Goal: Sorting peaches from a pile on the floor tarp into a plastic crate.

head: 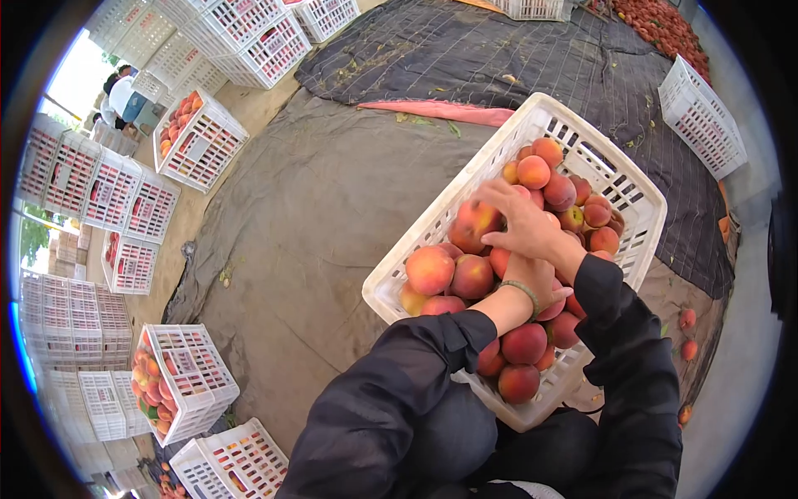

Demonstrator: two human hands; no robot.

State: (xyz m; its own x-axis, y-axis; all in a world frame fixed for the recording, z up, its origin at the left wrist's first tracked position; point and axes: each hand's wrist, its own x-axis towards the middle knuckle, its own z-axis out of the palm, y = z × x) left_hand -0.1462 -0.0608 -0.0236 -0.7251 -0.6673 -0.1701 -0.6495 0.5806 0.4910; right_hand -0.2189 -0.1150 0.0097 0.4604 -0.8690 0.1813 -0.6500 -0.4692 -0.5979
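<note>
A white plastic crate (430, 240) stands tilted in front of me, filled with red and yellow peaches (430, 270). My forearms meet over the fruit, the right wrist passing above my left hand. The fingers and thumb of my right hand (525, 218) curl around a large peach (471, 229) near the crate's left side. My left hand (530, 274), with a beaded bracelet on its wrist, is low among the peaches at the middle. Its thumb points right, and its fingers are hidden beneath my right hand.
Peach-filled crates (202, 146) (199, 380) and crate stacks (93, 181) line the left. A white crate (704, 118) stands by the right wall, near a fruit heap (667, 31). Loose peaches (687, 319) lie on the dark ground sheet (293, 249). People (124, 100) bend at far left.
</note>
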